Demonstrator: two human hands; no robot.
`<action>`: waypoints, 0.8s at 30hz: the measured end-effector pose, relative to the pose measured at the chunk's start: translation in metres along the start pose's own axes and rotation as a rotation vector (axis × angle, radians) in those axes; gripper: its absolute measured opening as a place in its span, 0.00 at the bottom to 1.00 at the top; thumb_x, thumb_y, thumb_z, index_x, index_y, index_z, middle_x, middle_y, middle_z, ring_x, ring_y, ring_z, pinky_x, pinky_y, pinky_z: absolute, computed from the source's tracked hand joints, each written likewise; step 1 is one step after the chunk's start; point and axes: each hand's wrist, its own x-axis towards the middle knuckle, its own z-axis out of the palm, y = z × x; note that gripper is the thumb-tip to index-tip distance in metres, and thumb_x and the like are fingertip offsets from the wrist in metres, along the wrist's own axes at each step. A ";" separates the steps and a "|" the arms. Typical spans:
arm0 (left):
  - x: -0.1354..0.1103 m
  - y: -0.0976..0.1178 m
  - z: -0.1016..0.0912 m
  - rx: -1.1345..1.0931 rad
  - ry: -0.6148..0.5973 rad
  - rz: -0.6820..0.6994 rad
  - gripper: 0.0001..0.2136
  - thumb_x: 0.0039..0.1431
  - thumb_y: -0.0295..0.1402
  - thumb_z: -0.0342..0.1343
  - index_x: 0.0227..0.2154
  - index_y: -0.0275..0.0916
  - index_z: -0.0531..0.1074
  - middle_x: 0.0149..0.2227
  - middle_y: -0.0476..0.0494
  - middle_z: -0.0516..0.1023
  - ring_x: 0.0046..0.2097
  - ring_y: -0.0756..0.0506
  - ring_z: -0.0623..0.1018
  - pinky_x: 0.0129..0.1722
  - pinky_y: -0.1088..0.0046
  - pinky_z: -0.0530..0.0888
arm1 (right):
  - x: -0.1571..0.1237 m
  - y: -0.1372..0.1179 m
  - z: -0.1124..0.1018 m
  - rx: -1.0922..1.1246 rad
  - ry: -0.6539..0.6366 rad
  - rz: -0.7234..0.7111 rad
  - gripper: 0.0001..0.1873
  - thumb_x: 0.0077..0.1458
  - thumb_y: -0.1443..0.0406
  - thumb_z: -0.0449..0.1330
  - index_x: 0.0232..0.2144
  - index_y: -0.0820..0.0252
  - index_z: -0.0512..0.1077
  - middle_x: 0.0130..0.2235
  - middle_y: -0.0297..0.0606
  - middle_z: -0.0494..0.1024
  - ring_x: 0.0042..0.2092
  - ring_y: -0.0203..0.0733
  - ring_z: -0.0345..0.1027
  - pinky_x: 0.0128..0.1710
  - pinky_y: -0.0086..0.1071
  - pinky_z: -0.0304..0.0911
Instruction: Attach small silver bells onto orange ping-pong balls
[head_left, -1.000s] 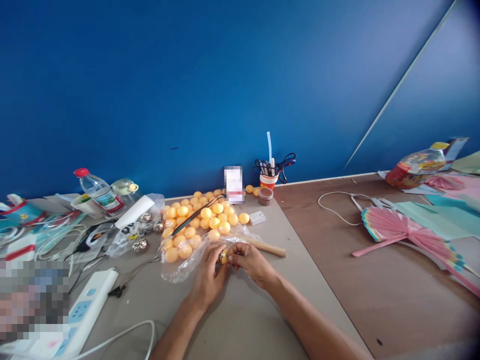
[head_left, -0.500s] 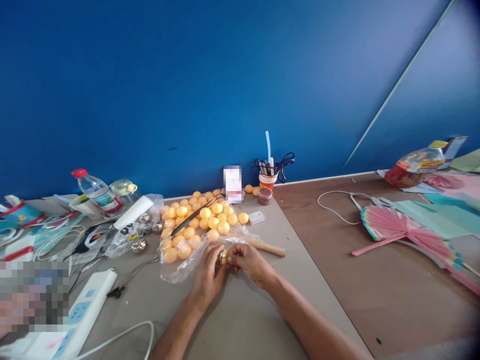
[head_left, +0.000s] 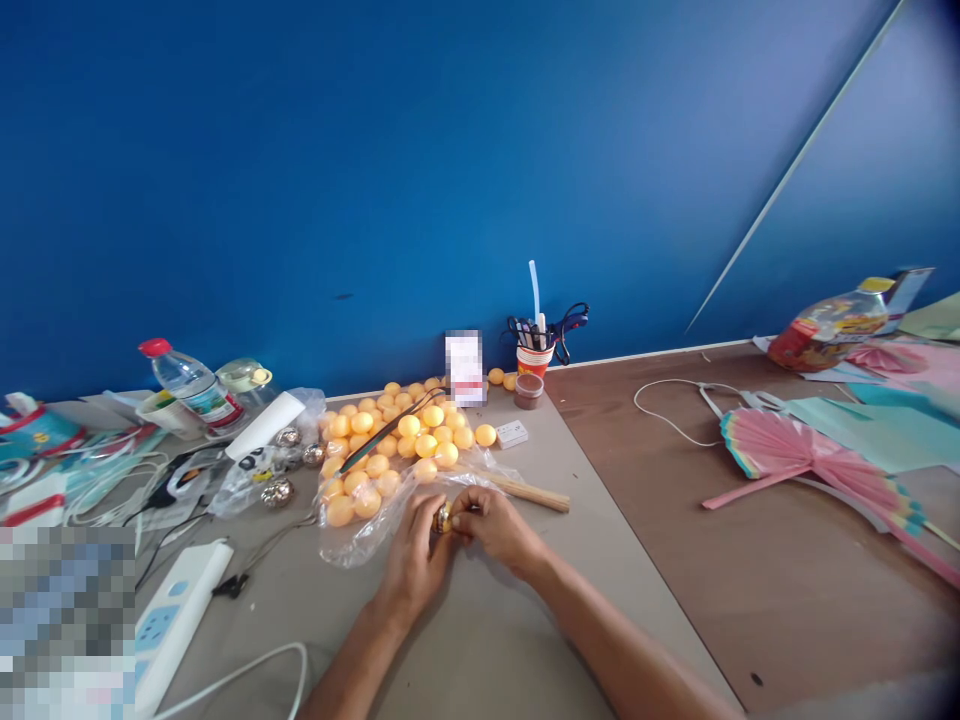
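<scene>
Between my two hands is a small ball (head_left: 442, 517) with a dark, shiny metallic pattern over yellow. My left hand (head_left: 415, 545) holds it from the left, thumb and fingers curled round it. My right hand (head_left: 491, 525) presses its pinched fingertips against the ball's right side; anything tiny between them is hidden. Just beyond my hands, several orange balls (head_left: 409, 425) lie in and around a clear plastic bag (head_left: 360, 535). Black tweezers (head_left: 382, 440) rest across the balls. Three patterned metallic balls (head_left: 277, 492) sit to the left.
A wooden stick (head_left: 532, 494) and a small white box (head_left: 512, 434) lie right of the bag. Behind stand a lidded tub (head_left: 529, 392) and a paper cup (head_left: 535, 362) with pens. Left are a power strip (head_left: 180, 610) and a bottle (head_left: 191, 385); right, a pink fan (head_left: 810, 455).
My right fingers have shifted slightly against the ball, while both hands stay in nearly the same place. The view has moved a little.
</scene>
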 end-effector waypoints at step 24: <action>0.012 -0.001 -0.005 -0.043 0.044 -0.111 0.15 0.57 0.30 0.54 0.48 0.39 0.68 0.48 0.37 0.77 0.51 0.39 0.76 0.51 0.57 0.74 | -0.007 0.003 -0.017 -1.098 -0.145 -0.322 0.05 0.50 0.68 0.60 0.32 0.60 0.73 0.36 0.39 0.73 0.32 0.39 0.64 0.33 0.31 0.55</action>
